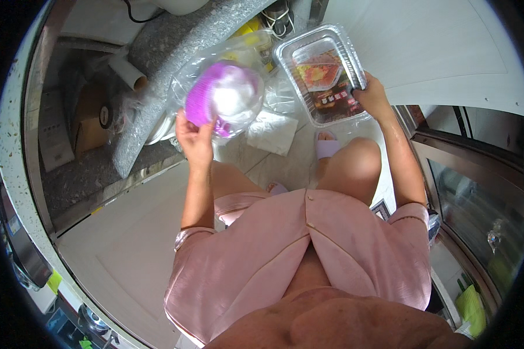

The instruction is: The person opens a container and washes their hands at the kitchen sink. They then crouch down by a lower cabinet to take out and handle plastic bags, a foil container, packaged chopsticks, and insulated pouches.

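Note:
My left hand (pixel 195 137) grips the lower edge of a clear plastic bag with a purple netted pattern (pixel 201 94); something pale and shiny shows in it, too glary to name. My right hand (pixel 370 97) pinches the right rim of a rectangular foil tray (pixel 303 98) with a clear lid or liner and a printed food picture in it. The tray is tilted and held apart from the bag. Between the two, lower down, lies a crumpled silvery-clear plastic packet (pixel 273 131).
A speckled grey stone shelf (pixel 179 52) runs at the upper left, with a cardboard tube (pixel 129 74) and a cardboard box (pixel 91 135) in the open cabinet. A bundled white cord (pixel 279 19) is at the top. A white door panel (pixel 432 52) stands at the right.

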The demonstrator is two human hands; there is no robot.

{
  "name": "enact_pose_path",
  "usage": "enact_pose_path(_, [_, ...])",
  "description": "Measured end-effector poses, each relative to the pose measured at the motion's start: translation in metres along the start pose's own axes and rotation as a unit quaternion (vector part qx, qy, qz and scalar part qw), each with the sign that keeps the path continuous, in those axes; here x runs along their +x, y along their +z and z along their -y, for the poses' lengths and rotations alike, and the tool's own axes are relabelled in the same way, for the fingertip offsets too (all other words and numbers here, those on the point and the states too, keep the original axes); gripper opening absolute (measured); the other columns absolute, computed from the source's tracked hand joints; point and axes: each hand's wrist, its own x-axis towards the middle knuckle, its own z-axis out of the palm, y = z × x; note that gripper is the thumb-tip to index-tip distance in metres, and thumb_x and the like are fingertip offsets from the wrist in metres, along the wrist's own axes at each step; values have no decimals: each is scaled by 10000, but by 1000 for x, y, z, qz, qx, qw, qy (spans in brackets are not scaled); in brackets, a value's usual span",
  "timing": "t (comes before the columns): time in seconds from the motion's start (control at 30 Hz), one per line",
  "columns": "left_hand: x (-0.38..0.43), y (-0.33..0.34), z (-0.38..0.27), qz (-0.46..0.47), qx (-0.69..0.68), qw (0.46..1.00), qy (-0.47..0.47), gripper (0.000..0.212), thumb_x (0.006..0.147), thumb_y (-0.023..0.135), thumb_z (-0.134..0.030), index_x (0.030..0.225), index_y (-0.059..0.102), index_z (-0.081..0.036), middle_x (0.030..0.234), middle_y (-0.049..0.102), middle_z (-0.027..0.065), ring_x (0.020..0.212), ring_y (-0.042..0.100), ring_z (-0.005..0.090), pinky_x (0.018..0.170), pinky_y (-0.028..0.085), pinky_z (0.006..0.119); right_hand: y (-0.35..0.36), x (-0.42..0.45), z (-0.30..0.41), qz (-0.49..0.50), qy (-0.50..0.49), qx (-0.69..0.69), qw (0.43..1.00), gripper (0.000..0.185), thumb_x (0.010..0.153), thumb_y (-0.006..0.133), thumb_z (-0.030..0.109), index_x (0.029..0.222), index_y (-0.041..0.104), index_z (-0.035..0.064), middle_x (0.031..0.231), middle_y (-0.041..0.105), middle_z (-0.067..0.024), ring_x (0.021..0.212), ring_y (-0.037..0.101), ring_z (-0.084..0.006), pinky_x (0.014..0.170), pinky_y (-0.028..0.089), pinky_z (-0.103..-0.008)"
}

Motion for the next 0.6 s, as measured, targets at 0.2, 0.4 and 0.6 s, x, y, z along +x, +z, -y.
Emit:
enact_pose_path(0.2, [-21,71,-27,127,340,889,279,296,601,612,-8,894,633,-45,1025,582,144,940,558,333,727,488,377,31,-6,13,235,32,183,954,461,680,649,79,1101,529,-63,995,606,-108,862,554,-150,724,455,-301])
enact_pose_path(0.4, [-49,62,-6,226,421,867,138,464,567,627,-16,1027,567,-41,1181,470,129,1010,454,313,859,422,392,39,-57,118,267,218,249,905,467,759,603,127,1174,473,-43,1069,557,-106,988,518,-186,730,454,-325])
enact_pose_path(0.6, [-46,54,-40,213,367,901,93,478,595,713,-70,1043,549,-27,1208,444,154,1081,432,338,880,412,396,86,-9,9,294,133,301,898,462,739,604,96,1180,508,-3,1113,545,-113,1042,496,-205,772,455,-362])
